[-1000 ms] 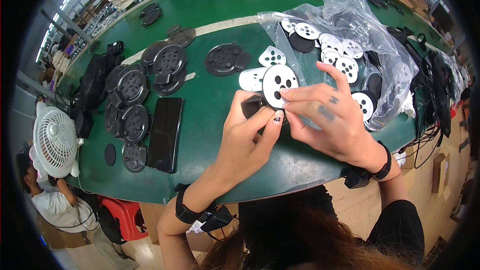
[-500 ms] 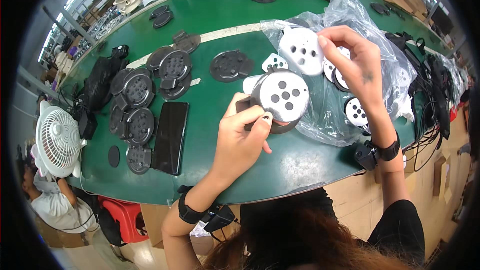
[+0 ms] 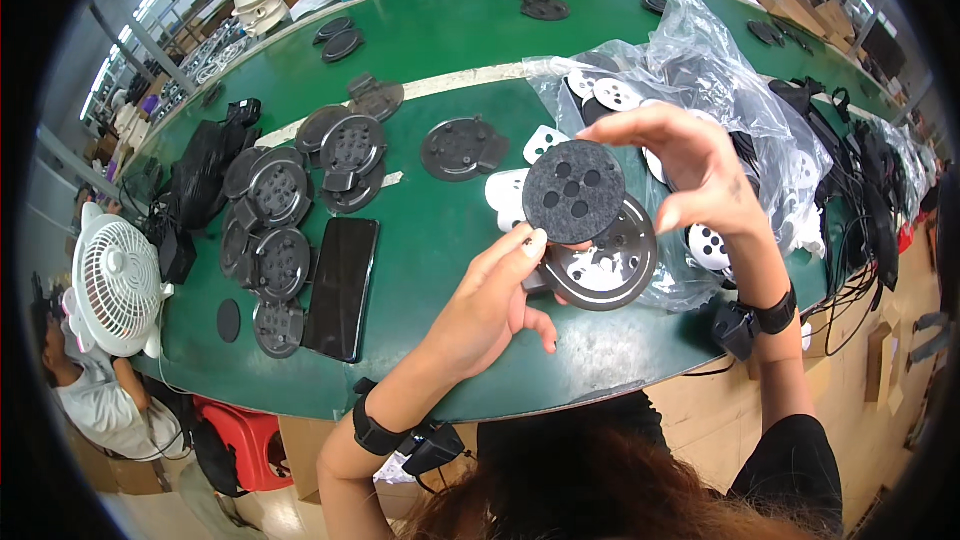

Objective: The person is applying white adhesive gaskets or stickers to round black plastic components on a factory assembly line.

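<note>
Standing at the table's left edge, a white fan (image 3: 118, 275) partly hides a person in a white top (image 3: 112, 405), with a red stool (image 3: 245, 440) near them. On the green table (image 3: 420, 270) come a black wrapped bundle (image 3: 203, 165), a small black disc (image 3: 229, 320) lying flat, and a cluster of dark round bases (image 3: 276, 188), several overlapping. Just right of the cluster lies a dark-screened phone (image 3: 342, 290); farther right, one lone base (image 3: 463, 148) lies apart.

Next is the left hand (image 3: 488, 302), closed in a pinch: its thumb lies over the lower-left edge of a dark grey pad (image 3: 573, 192) with round holes, while its fingers reach beneath a black round base (image 3: 630, 258) with a shiny face. Both are held above the table, the pad tilted and covering the base's upper-left part. White holed pieces (image 3: 543, 143) show beyond the pad.

Arching over from the right, the right hand (image 3: 708, 172) is widely open, thumb well apart from its curved fingers; whether its fingertips touch the pad's upper rim I cannot tell. Behind it spreads a clear plastic bag (image 3: 700, 35) among white holed discs (image 3: 617, 93). Dark cables (image 3: 862, 145) heap at the far right.
</note>
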The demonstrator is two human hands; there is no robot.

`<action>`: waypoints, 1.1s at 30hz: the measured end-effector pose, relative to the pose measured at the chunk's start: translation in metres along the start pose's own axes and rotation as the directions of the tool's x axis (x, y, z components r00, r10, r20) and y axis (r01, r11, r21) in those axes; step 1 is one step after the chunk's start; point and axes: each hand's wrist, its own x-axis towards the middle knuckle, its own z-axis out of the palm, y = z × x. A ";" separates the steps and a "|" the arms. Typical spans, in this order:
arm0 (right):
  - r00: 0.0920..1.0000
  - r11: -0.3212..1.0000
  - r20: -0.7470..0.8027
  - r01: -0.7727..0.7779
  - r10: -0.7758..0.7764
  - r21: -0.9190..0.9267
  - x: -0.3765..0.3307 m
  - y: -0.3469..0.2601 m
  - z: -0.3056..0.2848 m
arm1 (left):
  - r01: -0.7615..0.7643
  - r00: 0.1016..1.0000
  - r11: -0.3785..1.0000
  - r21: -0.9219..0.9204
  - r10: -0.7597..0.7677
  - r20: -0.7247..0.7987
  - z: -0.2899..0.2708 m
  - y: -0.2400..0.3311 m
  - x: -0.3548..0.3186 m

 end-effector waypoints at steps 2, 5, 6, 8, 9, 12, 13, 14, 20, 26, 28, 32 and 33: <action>0.997 0.997 -0.016 -0.078 0.078 -0.010 -0.003 0.000 0.008 | 0.027 0.999 1.000 -0.010 -0.027 0.038 0.000 -0.001 0.000; 0.999 0.997 -0.036 -0.042 0.040 -0.070 -0.004 0.000 0.015 | 0.034 0.996 0.994 -0.101 -0.025 0.089 0.002 -0.004 -0.001; 0.999 0.997 -0.035 -0.043 0.040 -0.071 -0.003 0.000 0.017 | 0.059 0.993 0.995 -0.083 -0.050 0.109 0.002 -0.005 -0.001; 0.999 0.995 -0.033 -0.004 0.001 -0.097 -0.003 0.002 0.023 | 0.085 0.989 0.994 -0.064 -0.076 0.128 0.003 -0.006 -0.001; 1.000 0.995 0.007 -0.001 0.001 -0.099 -0.003 0.003 0.024 | 0.094 0.989 0.993 -0.066 -0.086 0.124 0.004 -0.007 -0.001; 1.000 0.999 0.025 -0.010 0.009 0.053 -0.002 0.007 0.033 | 0.124 0.982 0.990 -0.065 -0.112 0.155 0.004 -0.010 0.000; 0.998 0.996 0.045 -0.058 0.055 0.073 -0.002 0.008 0.034 | 0.146 0.974 0.988 -0.053 -0.134 0.183 0.004 -0.010 -0.001; 0.997 0.996 0.046 -0.060 0.056 0.073 -0.002 0.009 0.036 | 0.140 0.974 0.988 -0.062 -0.127 0.188 0.003 -0.011 -0.001; 0.977 0.901 0.074 -0.213 0.200 0.377 -0.004 0.006 0.036 | 0.146 0.965 0.986 -0.076 -0.125 0.230 0.000 -0.011 -0.002; 0.966 0.898 0.162 -0.249 0.202 0.362 -0.004 0.009 0.033 | 0.161 0.956 0.986 -0.039 -0.146 0.253 0.001 -0.012 -0.002; 0.976 0.897 0.131 -0.214 0.176 0.387 -0.005 0.011 0.032 | 0.079 0.974 0.993 0.088 -0.096 0.203 0.002 -0.013 -0.002; 0.988 0.926 0.058 -0.153 0.141 0.346 -0.008 0.008 0.023 | -0.104 0.987 0.986 0.128 0.086 0.135 0.004 -0.013 -0.001; 0.988 0.929 0.037 -0.154 0.150 0.338 -0.009 0.007 0.021 | -0.148 0.989 0.977 0.156 0.144 0.037 0.003 -0.012 0.000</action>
